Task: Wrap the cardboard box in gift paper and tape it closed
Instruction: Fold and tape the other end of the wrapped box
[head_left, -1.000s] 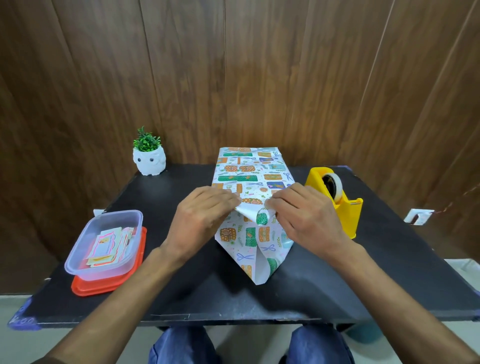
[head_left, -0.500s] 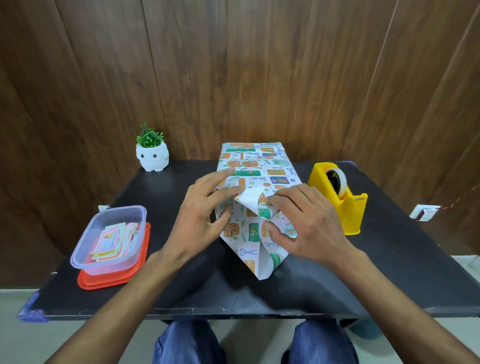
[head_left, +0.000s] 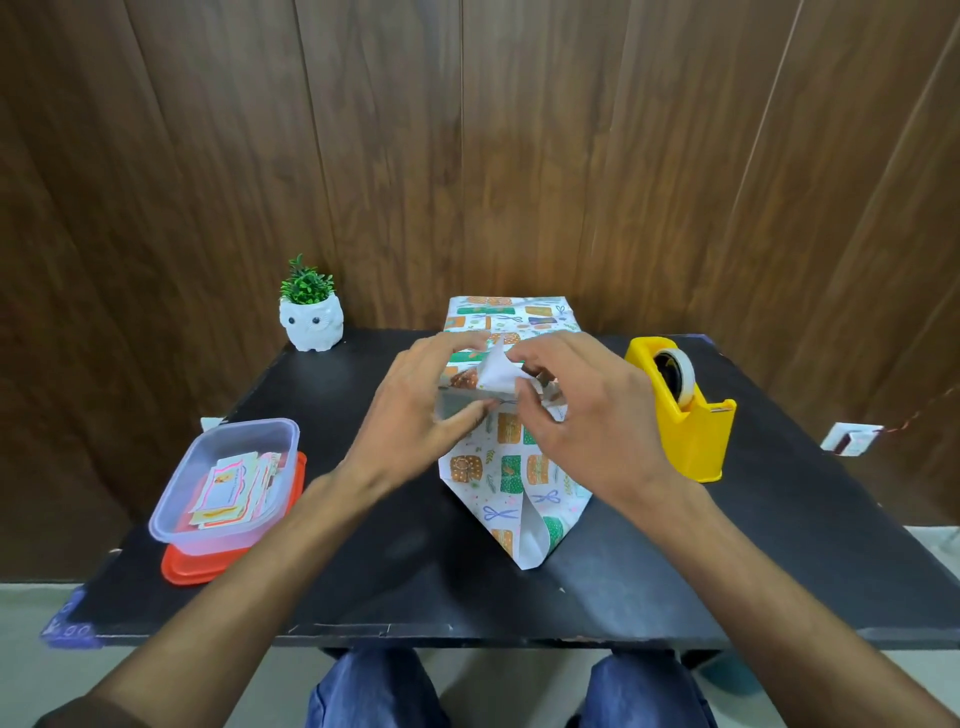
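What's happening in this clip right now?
A person is gift-wrapping a box on a black table. The left hand grips the box at its near end, thumb against the end face, while the right hand pinches a side flap of the gift paper, white underside showing. The pointed bottom flap lies flat on the table toward the person. The yellow tape dispenser stands untouched at the right; this end is not yet taped.

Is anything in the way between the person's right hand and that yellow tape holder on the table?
Nothing visible is in the way. The right hand, pinching the paper flap, has only bare table between it and the tape dispenser, which stands to its right.
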